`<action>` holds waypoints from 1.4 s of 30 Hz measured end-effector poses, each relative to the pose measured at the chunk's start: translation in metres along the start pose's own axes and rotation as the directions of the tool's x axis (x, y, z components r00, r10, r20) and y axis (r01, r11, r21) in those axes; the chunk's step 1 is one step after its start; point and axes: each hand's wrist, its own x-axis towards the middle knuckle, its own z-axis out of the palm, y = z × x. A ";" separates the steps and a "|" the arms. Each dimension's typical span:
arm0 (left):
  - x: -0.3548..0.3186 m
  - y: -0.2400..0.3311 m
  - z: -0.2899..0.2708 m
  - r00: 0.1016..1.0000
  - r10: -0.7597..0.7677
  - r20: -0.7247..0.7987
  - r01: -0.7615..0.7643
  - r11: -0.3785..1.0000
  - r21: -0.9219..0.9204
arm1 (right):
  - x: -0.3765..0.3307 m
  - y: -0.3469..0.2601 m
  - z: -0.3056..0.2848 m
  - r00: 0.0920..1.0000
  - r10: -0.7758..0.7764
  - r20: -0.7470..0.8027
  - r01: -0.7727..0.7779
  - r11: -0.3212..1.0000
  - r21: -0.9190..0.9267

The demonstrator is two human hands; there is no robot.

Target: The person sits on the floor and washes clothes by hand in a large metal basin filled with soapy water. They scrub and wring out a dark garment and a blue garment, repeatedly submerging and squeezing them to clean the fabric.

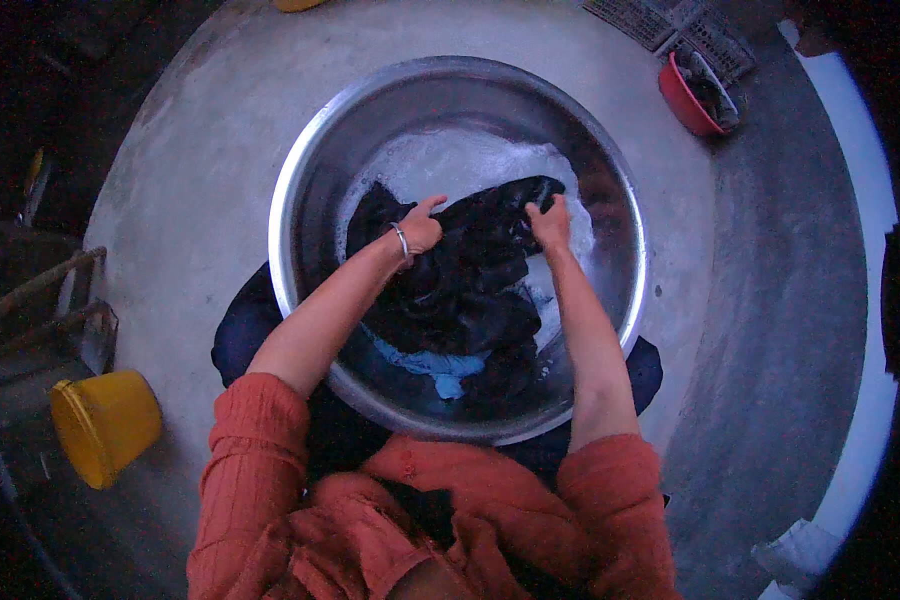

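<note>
A large round metal basin [622, 250] stands in front of me, between my knees. In it lies a wet black garment [460, 290], bunched up in foamy water [410, 160]. My right hand [550, 222] is closed on the garment's edge at the right, where the cloth is lifted and stretched. On the left, my left hand [423, 229], with a bracelet at the wrist, grips the same dark cloth; its thumb sticks out and its other fingers are partly hidden. A light blue cloth [435, 365] shows under the black one, near the basin's front wall.
A yellow bucket [110, 425] lies tilted on the concrete floor [200, 180] at the left, near a wooden-framed object [45, 285]. At the far right are a red tub [688, 100] with things in it and grey plastic crates [660, 25]. A pale wall edge [870, 220] curves along the right.
</note>
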 end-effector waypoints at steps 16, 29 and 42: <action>-0.006 0.008 -0.003 0.998 -0.064 0.026 0.064 0.998 0.005 | -0.017 -0.003 -0.033 0.983 -0.060 0.173 0.091 0.980 -0.175; 0.024 -0.025 -0.024 0.805 0.435 0.403 0.060 0.616 -0.785 | -0.144 -0.187 -0.076 0.762 -0.648 -0.023 0.608 0.701 0.373; 0.010 0.001 0.006 0.959 -0.007 -0.285 0.029 0.997 0.073 | -0.003 -0.062 -0.020 0.982 0.017 0.189 0.004 0.994 -0.112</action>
